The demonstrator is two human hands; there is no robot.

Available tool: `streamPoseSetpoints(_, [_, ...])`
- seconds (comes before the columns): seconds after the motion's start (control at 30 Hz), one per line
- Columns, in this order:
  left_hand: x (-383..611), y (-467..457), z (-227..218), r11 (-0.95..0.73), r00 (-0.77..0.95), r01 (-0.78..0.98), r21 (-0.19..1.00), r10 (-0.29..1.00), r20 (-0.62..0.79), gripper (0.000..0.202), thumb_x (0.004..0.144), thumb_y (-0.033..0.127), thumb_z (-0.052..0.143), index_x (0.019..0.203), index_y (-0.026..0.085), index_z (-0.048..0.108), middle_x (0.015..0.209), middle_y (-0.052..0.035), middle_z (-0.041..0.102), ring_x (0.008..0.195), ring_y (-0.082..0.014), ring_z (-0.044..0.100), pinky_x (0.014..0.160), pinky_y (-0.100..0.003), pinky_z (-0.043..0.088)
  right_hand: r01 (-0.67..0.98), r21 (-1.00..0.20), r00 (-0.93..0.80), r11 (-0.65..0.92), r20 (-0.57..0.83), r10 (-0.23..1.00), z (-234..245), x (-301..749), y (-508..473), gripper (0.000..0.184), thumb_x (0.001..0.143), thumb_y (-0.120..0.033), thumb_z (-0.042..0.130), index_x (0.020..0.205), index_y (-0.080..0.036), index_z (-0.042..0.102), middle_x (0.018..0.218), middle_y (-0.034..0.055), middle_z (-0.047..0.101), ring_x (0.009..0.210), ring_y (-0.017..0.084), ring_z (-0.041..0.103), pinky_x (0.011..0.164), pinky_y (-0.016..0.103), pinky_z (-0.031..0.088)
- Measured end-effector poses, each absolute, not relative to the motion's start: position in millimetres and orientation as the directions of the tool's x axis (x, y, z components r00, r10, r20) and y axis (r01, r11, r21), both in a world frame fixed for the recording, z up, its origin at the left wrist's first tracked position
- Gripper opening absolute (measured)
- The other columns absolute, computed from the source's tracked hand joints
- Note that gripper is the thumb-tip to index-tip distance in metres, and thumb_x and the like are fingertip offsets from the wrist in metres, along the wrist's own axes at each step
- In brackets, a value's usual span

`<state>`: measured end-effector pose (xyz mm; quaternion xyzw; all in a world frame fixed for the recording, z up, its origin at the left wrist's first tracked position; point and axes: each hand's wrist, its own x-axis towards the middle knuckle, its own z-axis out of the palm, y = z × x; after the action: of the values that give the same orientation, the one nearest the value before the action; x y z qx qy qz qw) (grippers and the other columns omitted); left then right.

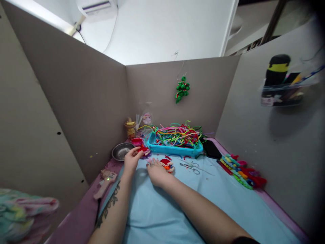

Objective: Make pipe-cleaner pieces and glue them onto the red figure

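My left hand (131,159) reaches forward to a small pile of red fuzzy pieces (141,145) beside a metal bowl (121,150), its fingers pinched on a red piece. My right hand (155,170) lies on the light blue mat (177,203) with fingers bent, next to a small red, white and orange pipe-cleaner figure (167,164). Whether it touches the figure is unclear. A turquoise tray (175,148) heaped with colourful pipe cleaners stands just behind both hands.
Scissors (191,167) lie on the mat right of the figure. A dark phone (212,149) and a row of coloured pipe-cleaner pieces (241,173) sit at the right. A glue gun (105,183) lies at the left edge. Grey cardboard walls (83,101) enclose the desk; a green ornament (182,89) hangs behind.
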<state>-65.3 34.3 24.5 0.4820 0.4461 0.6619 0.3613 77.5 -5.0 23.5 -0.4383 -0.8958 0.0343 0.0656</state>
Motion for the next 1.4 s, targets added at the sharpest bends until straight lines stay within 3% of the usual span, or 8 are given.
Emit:
streamPoseSetpoints(0.1, [-61.8,31.9,25.9,-0.336,-0.231,-0.159,0.929,0.927,0.296,0.044,0.060,0.034,0.075,0.096,0.013,0.063,0.076,-0.0051,0.070,0.067,-0.0158,0.065,0.065,-0.028,0.051,0.741,-0.249,-0.565,0.623,0.270,0.780,31.2,92.9,-5.1,0.043,0.078,-0.009,0.045,0.121,-0.010,0.053,0.127,0.0170,0.052,0.121,0.026,0.044,0.099,0.040,0.034])
streamPoseSetpoints(0.27, [-45.5,18.2,30.6,-0.280,-0.019,-0.289,0.915,0.958,0.287,0.033,0.060,0.028,0.076,0.089,0.015,0.064,0.073,-0.0027,0.070,0.061,-0.0129,0.063,0.060,-0.025,0.050,0.565,-0.532,-0.246,0.631,0.621,0.744,46.7,133.4,-26.7,0.020,0.085,-0.018,0.045,0.090,-0.019,0.064,0.090,0.0072,0.064,0.090,0.019,0.058,0.083,0.032,0.046])
streamPoseSetpoints(0.43, [-29.7,2.3,35.2,-0.228,0.133,-0.243,0.943,0.955,0.266,0.029,0.055,0.024,0.078,0.080,0.016,0.066,0.071,-0.0026,0.069,0.061,-0.0138,0.062,0.060,-0.026,0.050,0.440,-0.594,-0.030,0.673,0.740,0.672,43.0,143.7,-34.8,0.015,0.083,-0.021,0.051,0.088,-0.021,0.065,0.089,0.0067,0.060,0.084,0.018,0.058,0.076,0.031,0.049])
streamPoseSetpoints(0.63, [-25.1,-1.2,36.0,-0.239,0.178,-0.172,0.956,0.947,0.268,0.026,0.056,0.022,0.078,0.079,0.017,0.067,0.072,-0.0031,0.070,0.066,-0.0152,0.064,0.064,-0.027,0.051,0.448,-0.558,-0.041,0.698,0.767,0.640,32.2,141.1,-35.0,0.020,0.084,-0.022,0.049,0.097,-0.022,0.065,0.092,0.0074,0.061,0.087,0.019,0.058,0.080,0.033,0.049])
streamPoseSetpoints(0.87, [-26.9,-1.4,32.9,-0.222,0.249,-0.104,0.969,0.938,0.242,0.030,0.064,0.028,0.074,0.091,0.016,0.070,0.074,-0.0050,0.071,0.063,-0.0150,0.061,0.062,-0.027,0.049,0.394,-0.627,-0.004,0.673,0.730,0.683,31.6,143.6,-34.4,0.013,0.082,-0.020,0.053,0.083,-0.020,0.066,0.083,0.0058,0.061,0.080,0.018,0.059,0.074,0.031,0.049])
streamPoseSetpoints(1.1, [-24.0,-4.0,37.4,-0.269,0.229,-0.052,0.962,0.934,0.274,0.027,0.068,0.029,0.069,0.091,0.015,0.069,0.074,-0.0059,0.070,0.063,-0.0150,0.061,0.060,-0.026,0.048,0.249,-0.815,0.067,0.524,0.554,0.830,28.4,140.7,-28.8,0.011,0.077,-0.022,0.056,0.074,-0.017,0.065,0.074,0.0035,0.062,0.070,0.016,0.059,0.065,0.027,0.049])
streamPoseSetpoints(1.23, [-28.6,-0.6,38.0,-0.291,0.248,0.091,0.952,0.933,0.261,0.026,0.069,0.029,0.065,0.090,0.014,0.067,0.076,-0.0069,0.070,0.067,-0.0171,0.062,0.059,-0.026,0.048,0.239,-0.845,0.101,0.479,0.512,0.853,22.7,144.6,-22.1,0.012,0.076,-0.023,0.056,0.076,-0.016,0.066,0.076,0.0041,0.063,0.071,0.016,0.059,0.068,0.029,0.048])
streamPoseSetpoints(1.4, [-47.0,12.7,27.6,-0.259,0.328,0.360,0.896,0.934,0.138,0.027,0.068,0.023,0.058,0.090,0.011,0.068,0.081,-0.0087,0.071,0.070,-0.0190,0.064,0.062,-0.027,0.048,0.304,-0.821,0.118,0.483,0.536,0.836,21.5,150.8,-18.7,0.011,0.075,-0.020,0.055,0.074,-0.017,0.066,0.075,0.0044,0.063,0.070,0.017,0.057,0.066,0.028,0.046])
